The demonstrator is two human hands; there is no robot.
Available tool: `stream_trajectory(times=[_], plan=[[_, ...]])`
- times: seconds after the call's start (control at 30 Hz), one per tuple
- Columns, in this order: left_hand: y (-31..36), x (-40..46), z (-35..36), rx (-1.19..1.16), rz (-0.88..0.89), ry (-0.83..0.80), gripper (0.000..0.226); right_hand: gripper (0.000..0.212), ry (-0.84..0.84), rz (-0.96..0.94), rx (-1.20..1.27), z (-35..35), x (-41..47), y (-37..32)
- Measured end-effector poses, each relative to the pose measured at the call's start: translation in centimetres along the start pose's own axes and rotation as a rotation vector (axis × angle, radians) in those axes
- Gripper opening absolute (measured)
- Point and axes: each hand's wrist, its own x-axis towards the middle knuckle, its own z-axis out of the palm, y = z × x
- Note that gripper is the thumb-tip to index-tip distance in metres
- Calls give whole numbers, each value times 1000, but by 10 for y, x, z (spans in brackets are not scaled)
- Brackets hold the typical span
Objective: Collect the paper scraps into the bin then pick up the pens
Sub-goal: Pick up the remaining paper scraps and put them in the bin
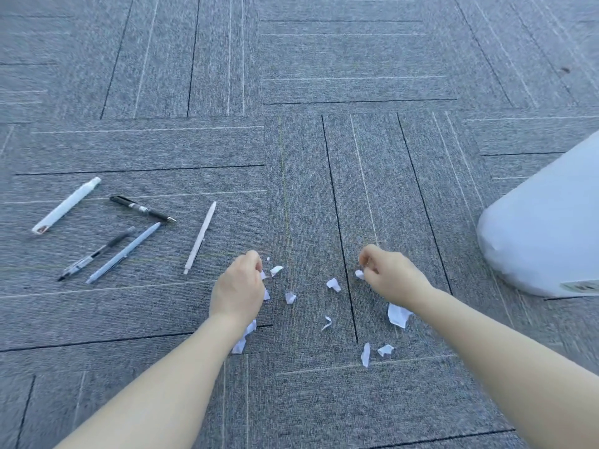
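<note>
Paper scraps (334,283) strewn on grey carpet (324,76) — left hand (238,288) and right hand (393,275) each pinch one with curled fingers; pens (123,233) left, bin (544,228) right.

Two bare arms come in from the near side. No sleeves cover them, all the way from the near edge up to the wrists. The left hand (238,288) and the right hand (390,273) wear no gloves, rings, watch or bands.
</note>
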Motion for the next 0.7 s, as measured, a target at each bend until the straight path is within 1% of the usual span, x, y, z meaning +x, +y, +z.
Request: stream_trajectory(times=[0.1, 0.17, 0.23, 0.3, 0.33, 0.4, 0.47, 0.5, 0.57, 0.63, 0.7], plan=[[1, -5, 5, 68, 40, -14, 15, 20, -6, -54, -178, 10, -7, -1], [4, -6, 8, 109, 64, -18, 16, 19, -23, -77, -242, 13, -6, -3], [6, -4, 9, 182, 76, -66, 29, 19, -47, -96, -269, 13, -2, -5], [8, -3, 10, 312, 111, -130, 40, 17, -26, -77, -157, 12, -1, -5], [10, -2, 12, 372, 139, -149, 39, 15, 11, -55, -62, 12, -2, -2], [14, 1, 14, 442, 176, -156, 31, 10, 99, 7, 75, 9, -2, 5], [17, 4, 16, 487, 229, -158, 17, 6, 128, 34, 73, 6, -3, 11], [18, 5, 17, 486, 243, -158, 13, 8, 124, 33, 38, 6, -3, 12], [15, 5, 18, 376, 192, -116, 10, 12, 118, 8, -17, 8, 0, 10], [11, 7, 17, 192, 79, -28, 11, 14, 109, -17, -59, 11, 6, 4], [9, 10, 13, 67, -45, 23, 7, 12, 99, -36, -122, 11, 11, -3]])
